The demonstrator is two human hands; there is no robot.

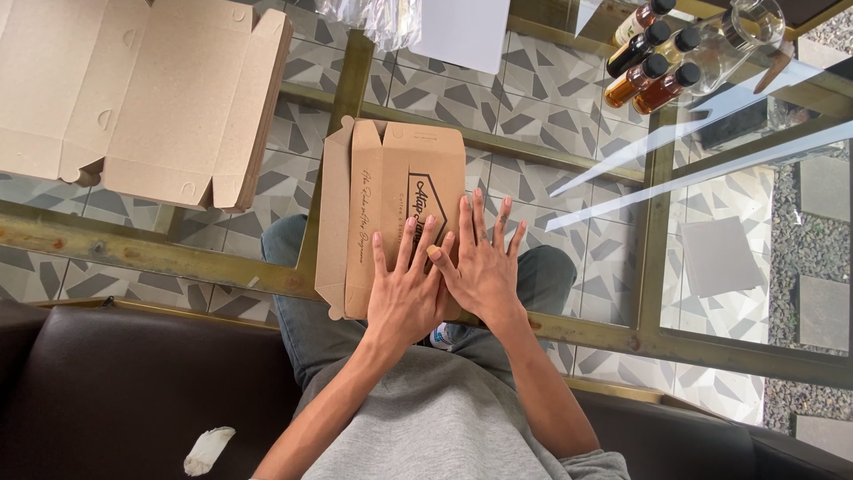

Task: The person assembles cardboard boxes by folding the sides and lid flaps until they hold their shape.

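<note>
Cardboard box blank (pixel 391 200) is pressed flat on the glass counter (pixel 569 133) under both hands, left (pixel 407 293) and right (pixel 480 267), palms spread, grasping nothing; sides are folded in, erecting apparently remains.

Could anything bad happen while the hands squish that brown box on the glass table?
Maybe. Both the left hand and right hand press flat on the folded cardboard box, which lies on a glass tabletop; hard pressing could strain the glass. The box could also slide on that smooth surface. The small bottles sit close together, so a jolt might tip them.
</note>
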